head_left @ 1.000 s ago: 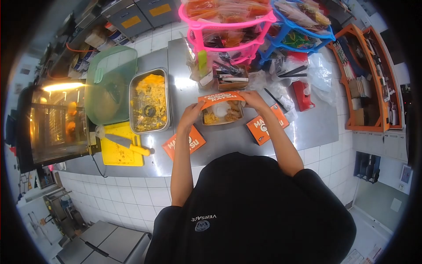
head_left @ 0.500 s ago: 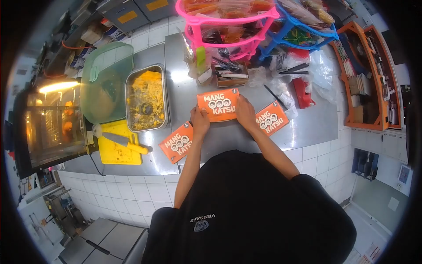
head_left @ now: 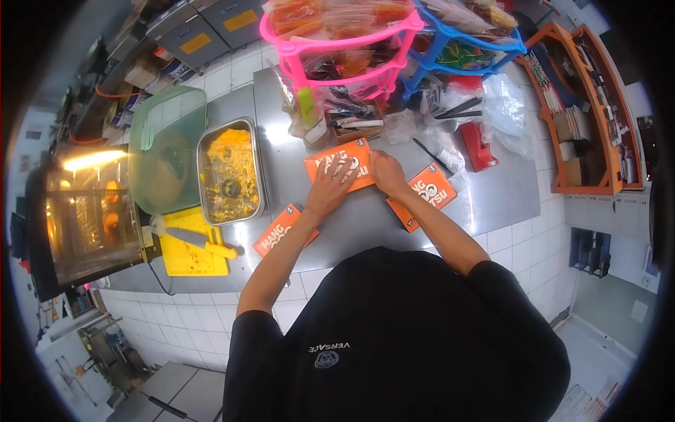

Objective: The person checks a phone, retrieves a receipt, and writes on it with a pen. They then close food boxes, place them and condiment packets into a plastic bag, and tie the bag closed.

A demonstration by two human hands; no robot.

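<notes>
An orange "Mang Katsu" box (head_left: 361, 152) lies on the steel counter in front of me. My left hand (head_left: 333, 184) rests flat across its top with fingers spread. At the box's right end my right hand (head_left: 385, 173) has its fingers curled against the side; the fingertips are partly hidden. A second orange box (head_left: 279, 231) sits to the left, partly covered by my left forearm. To the right is a third orange box (head_left: 434, 186), with my right forearm passing over its lower part.
Left of the boxes stand a metal tray of yellow crumbs (head_left: 262, 190), a green lidded tub (head_left: 151, 165) and a yellow cutting board (head_left: 193, 264) bearing a knife (head_left: 197, 240). Pink (head_left: 337, 48) and blue racks (head_left: 464, 67) stand behind, near a red object (head_left: 477, 146).
My left hand has shifted from gripping the middle box's left edge to lying flat on top. The box now sits tilted. My right hand stays at its right end, more curled.
</notes>
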